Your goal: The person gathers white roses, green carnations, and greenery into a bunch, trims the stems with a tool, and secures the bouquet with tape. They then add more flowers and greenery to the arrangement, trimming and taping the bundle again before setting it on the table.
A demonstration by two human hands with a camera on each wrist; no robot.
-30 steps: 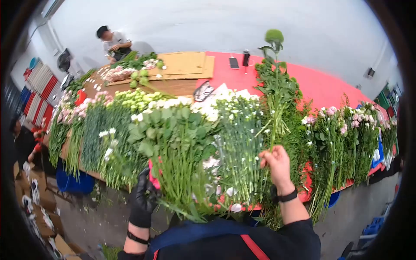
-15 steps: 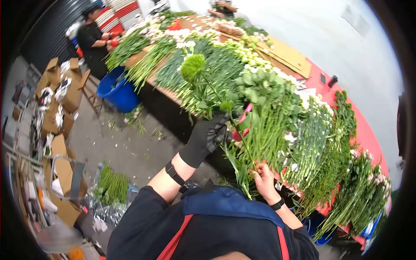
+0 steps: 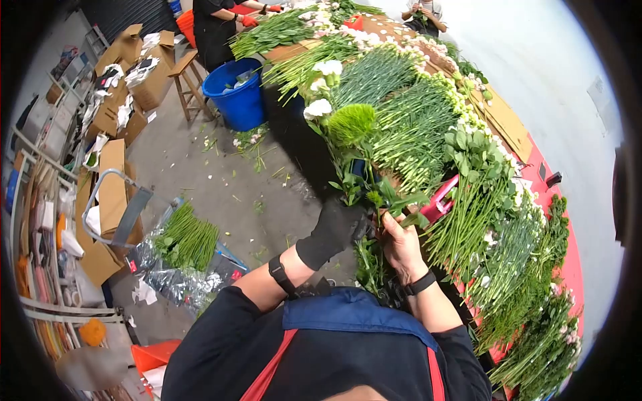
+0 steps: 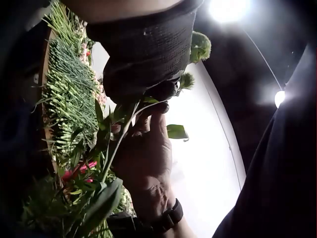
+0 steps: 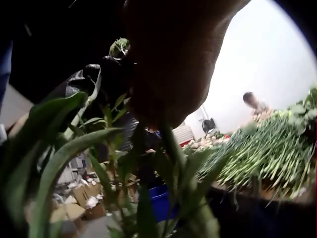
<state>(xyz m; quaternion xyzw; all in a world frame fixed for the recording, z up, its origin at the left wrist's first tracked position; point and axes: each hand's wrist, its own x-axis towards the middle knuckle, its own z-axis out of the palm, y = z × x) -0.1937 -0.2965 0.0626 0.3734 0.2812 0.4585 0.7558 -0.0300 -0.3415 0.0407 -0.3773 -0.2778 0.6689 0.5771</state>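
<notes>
My left hand [image 3: 340, 224], in a black glove, grips a small bunch of stems in front of my body. Above it rise a fluffy green flower head [image 3: 352, 125] and white flowers [image 3: 319, 109]. My bare right hand [image 3: 401, 248] is right beside the glove, thumb and fingers pinching a leafy green stem [image 3: 399, 202]. In the left wrist view the glove [image 4: 148, 54] overlaps the right fingertips, and a second, smaller green head [image 4: 187, 81] pokes out beside them. Leaves and stem ends [image 5: 193, 198] hang below the right hand in the right wrist view.
Rows of cut flowers [image 3: 408, 127] line the table on the right, with a pink object [image 3: 439, 199] at its edge. A blue bucket [image 3: 234, 93], a stool [image 3: 188, 83] and cardboard boxes [image 3: 114, 194] stand on the floor. Another person [image 3: 215, 30] works at the far end.
My view has swung left, away from the table. The right hand has brought a green-headed stem over from the table to the left hand, and both hands now meet.
</notes>
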